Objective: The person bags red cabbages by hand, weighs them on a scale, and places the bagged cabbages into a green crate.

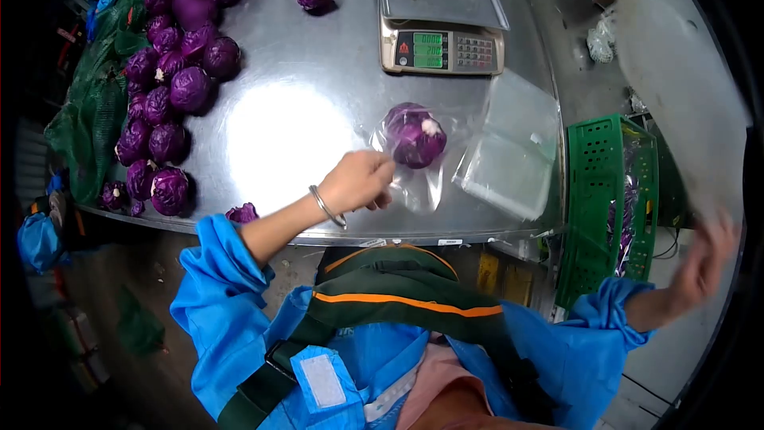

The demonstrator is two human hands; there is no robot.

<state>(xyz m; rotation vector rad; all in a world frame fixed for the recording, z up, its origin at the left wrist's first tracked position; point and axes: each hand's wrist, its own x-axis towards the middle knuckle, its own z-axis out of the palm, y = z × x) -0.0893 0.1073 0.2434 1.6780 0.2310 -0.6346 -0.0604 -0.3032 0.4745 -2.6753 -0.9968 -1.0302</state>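
Note:
A purple cabbage sits in a clear plastic bag on the metal table. My left hand, with a bangle at its wrist, is closed at the left edge of this bag, its fingers curled against the film. Far to the right, beyond the table edge, my right hand is raised and blurred. From its fingertips a pale translucent plastic sheet stretches upward. A stack of flat clear bags lies just right of the bagged cabbage.
A digital scale with a lit display stands at the back. Many purple cabbages are piled along the left, beside green netting. A green crate stands off the table's right side. A loose cabbage leaf lies near the front edge.

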